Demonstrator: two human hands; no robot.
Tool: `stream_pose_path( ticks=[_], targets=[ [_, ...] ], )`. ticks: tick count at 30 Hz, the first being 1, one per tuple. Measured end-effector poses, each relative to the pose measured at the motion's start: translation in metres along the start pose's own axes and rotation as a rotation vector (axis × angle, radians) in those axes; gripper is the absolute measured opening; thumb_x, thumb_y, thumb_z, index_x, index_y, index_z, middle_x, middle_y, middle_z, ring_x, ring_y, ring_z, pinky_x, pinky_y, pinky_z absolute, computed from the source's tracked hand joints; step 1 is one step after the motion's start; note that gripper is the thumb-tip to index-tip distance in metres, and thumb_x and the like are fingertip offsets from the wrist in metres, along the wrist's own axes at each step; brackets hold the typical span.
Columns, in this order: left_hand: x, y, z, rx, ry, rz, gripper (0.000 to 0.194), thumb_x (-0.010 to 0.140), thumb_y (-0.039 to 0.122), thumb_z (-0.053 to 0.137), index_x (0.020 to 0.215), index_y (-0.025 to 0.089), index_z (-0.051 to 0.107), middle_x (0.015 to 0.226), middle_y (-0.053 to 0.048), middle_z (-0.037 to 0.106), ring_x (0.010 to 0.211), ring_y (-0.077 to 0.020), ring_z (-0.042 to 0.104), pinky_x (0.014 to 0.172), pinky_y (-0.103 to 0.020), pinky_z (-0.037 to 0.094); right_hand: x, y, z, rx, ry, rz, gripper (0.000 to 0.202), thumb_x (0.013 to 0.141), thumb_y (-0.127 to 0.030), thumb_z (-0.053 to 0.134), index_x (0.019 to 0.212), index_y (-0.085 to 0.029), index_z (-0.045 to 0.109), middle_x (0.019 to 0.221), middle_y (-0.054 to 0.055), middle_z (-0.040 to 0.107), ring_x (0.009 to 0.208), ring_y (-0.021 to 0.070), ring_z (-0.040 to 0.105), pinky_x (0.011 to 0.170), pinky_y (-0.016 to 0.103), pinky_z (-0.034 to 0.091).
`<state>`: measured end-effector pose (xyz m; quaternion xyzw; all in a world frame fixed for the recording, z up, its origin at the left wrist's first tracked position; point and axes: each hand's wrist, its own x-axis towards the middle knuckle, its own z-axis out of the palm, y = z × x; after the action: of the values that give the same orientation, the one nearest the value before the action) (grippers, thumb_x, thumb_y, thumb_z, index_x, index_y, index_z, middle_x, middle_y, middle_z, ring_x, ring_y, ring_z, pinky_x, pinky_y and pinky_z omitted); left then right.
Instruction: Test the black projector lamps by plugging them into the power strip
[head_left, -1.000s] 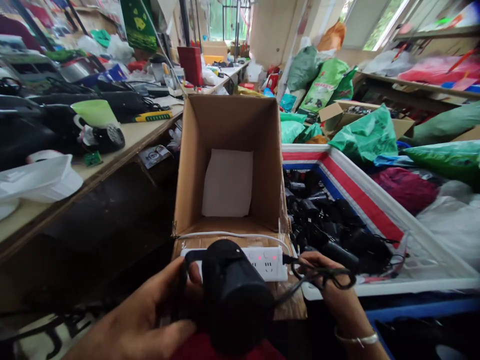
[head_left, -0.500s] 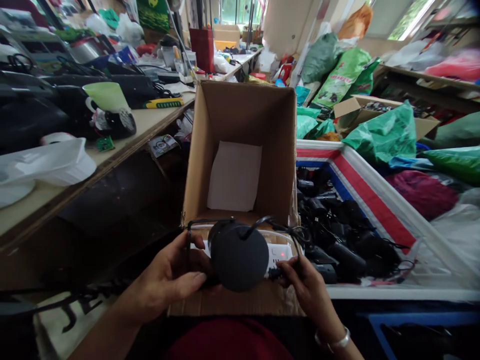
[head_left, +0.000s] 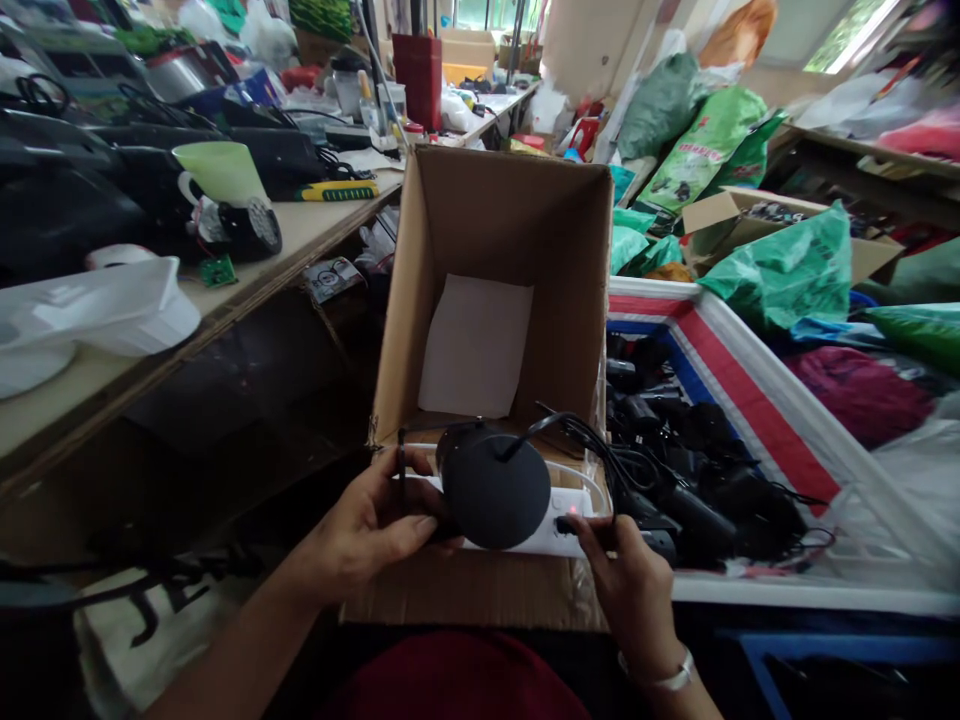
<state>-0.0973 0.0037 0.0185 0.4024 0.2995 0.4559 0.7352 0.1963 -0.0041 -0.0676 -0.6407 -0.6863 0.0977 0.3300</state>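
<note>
My left hand (head_left: 375, 530) is wrapped round the side of a black device with a round, flat dark base (head_left: 496, 488) that faces me. A black cable (head_left: 551, 422) runs from that base to the right. My right hand (head_left: 626, 570) pinches a small black plug (head_left: 564, 524) at the sockets of a white power strip (head_left: 551, 537), where a red light glows. The strip lies across a cardboard flap (head_left: 480, 595), partly hidden behind the device. Beyond it stands an open cardboard box (head_left: 510, 215) with a white sheet (head_left: 478, 345) inside.
To the right, a striped-edged bin (head_left: 757, 400) holds several black devices (head_left: 697, 500). On the left, a workbench (head_left: 300, 225) carries a green cup (head_left: 221, 175), a white plastic tray (head_left: 150, 300) and a yellow-green knife (head_left: 339, 190). Green bags (head_left: 787, 265) lie at the back right.
My right hand has brought the plug onto the strip's sockets, and the cable now loops higher at its side. The device has shifted slightly up and right. The whole view has moved a little.
</note>
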Motion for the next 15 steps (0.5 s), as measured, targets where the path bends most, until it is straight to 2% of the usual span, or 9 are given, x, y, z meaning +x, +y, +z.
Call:
stream_pose_path(
  ticks=[4, 8, 12, 15],
  targets=[
    [0.008, -0.008, -0.002, -0.07, 0.015, -0.009, 0.032, 0.083, 0.016, 0.069, 0.108, 0.023, 0.05, 0.093, 0.0, 0.068, 0.088, -0.0169, 0.069, 0.076, -0.032, 0.061, -0.002, -0.007, 0.012, -0.061, -0.03, -0.095, 0.031, 0.092, -0.047, 0.048, 0.074, -0.022, 0.052, 0.067, 0.001, 0.061, 0.057, 0.0151, 0.058, 0.055, 0.026, 0.041],
    [0.022, -0.018, 0.0, -0.124, 0.028, -0.012, 0.037, 0.079, 0.019, 0.074, 0.105, 0.023, 0.048, 0.09, 0.002, 0.069, 0.08, -0.0172, 0.072, 0.074, -0.034, 0.061, -0.004, -0.003, 0.02, -0.086, 0.002, -0.14, 0.03, 0.094, -0.041, 0.045, 0.072, -0.022, 0.05, 0.066, 0.0, 0.054, 0.057, 0.0144, 0.054, 0.053, 0.026, 0.04],
    [0.039, -0.03, 0.007, -0.188, 0.031, -0.004, 0.039, 0.074, 0.02, 0.078, 0.099, 0.023, 0.047, 0.086, 0.003, 0.069, 0.077, -0.0159, 0.072, 0.07, -0.033, 0.061, -0.007, 0.014, 0.025, -0.055, 0.055, -0.215, 0.028, 0.094, -0.04, 0.044, 0.074, -0.023, 0.052, 0.066, 0.0, 0.055, 0.057, 0.0134, 0.057, 0.052, 0.024, 0.045],
    [0.048, -0.036, 0.014, -0.207, 0.055, -0.01, 0.044, 0.069, 0.025, 0.082, 0.095, 0.021, 0.047, 0.082, 0.004, 0.066, 0.071, -0.015, 0.071, 0.067, -0.032, 0.06, -0.008, 0.032, 0.035, -0.008, 0.087, -0.286, 0.024, 0.092, -0.042, 0.049, 0.079, -0.024, 0.06, 0.067, 0.001, 0.06, 0.056, 0.013, 0.061, 0.051, 0.021, 0.047]
  ],
)
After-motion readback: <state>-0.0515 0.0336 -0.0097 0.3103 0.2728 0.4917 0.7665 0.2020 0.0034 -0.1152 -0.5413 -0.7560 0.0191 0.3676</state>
